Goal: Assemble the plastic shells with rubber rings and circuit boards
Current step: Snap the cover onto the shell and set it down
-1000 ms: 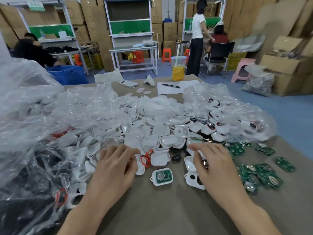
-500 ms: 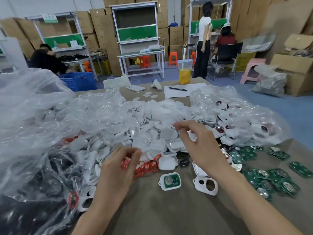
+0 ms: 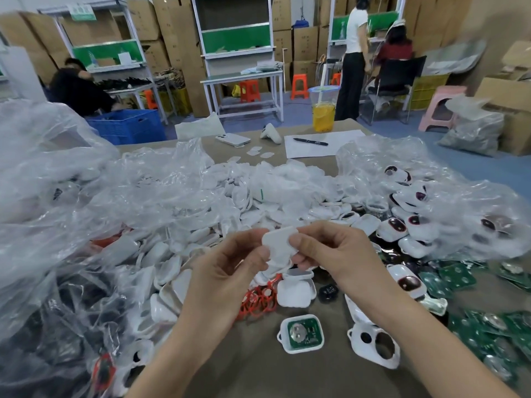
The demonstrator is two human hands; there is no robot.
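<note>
Two raised hands, left hand point(image 3: 230, 262), right hand point(image 3: 330, 254), pinching white shell point(image 3: 280, 242)

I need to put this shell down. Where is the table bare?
Bare table lies between your forearms, in front of the board-fitted shell. More lies by the phone and paper. The shell pile and circuit boards crowd the rest.

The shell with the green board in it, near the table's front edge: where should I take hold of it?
Probably by the white rim on its two long sides, coming from straight above. The shell with the green board lies flat, open side up, clear of the red rubber rings, so fingers can straddle it without touching the board.
</note>
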